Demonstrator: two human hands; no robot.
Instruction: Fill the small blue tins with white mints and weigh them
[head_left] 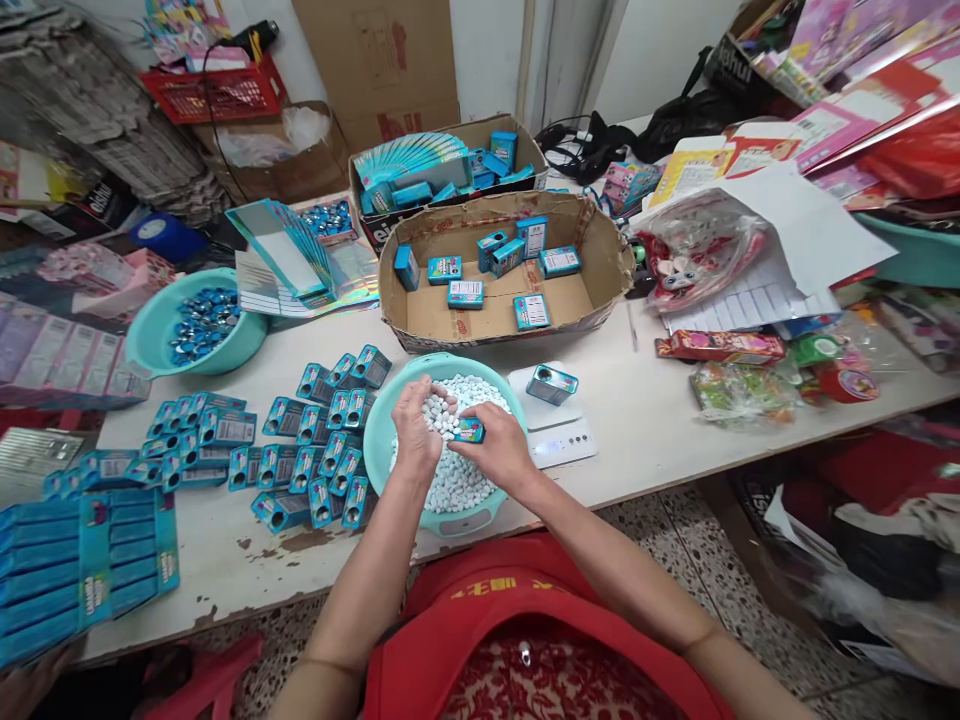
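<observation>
Two hands: both over the teal bowl [382, 420] of small white candies [457, 480], close together and touching at the fingers.
Left hand [417, 432]: fingers curled down into the candies, grip closed loosely on a few white pieces; exactly how many cannot be told.
Right hand [501, 452]: grip closed on a small blue box [470, 430], held by thumb and fingers just above the candies, its open end toward the left hand.
Bowl: sits at the near edge of the white surface [660, 410], in front of the person.
Scale [559, 430]: just right of the bowl, with one blue box [552, 384] standing on its plate.
Cardboard tray [592, 290]: behind the bowl, holding several blue boxes lying apart.
Empty blue boxes [300, 440]: a crowded spread left of the bowl.
Second teal bowl [150, 340]: far left, filled with shiny blue wrapped pieces [202, 322].
Flat blue cartons [75, 570]: stacked at the near left corner.
</observation>
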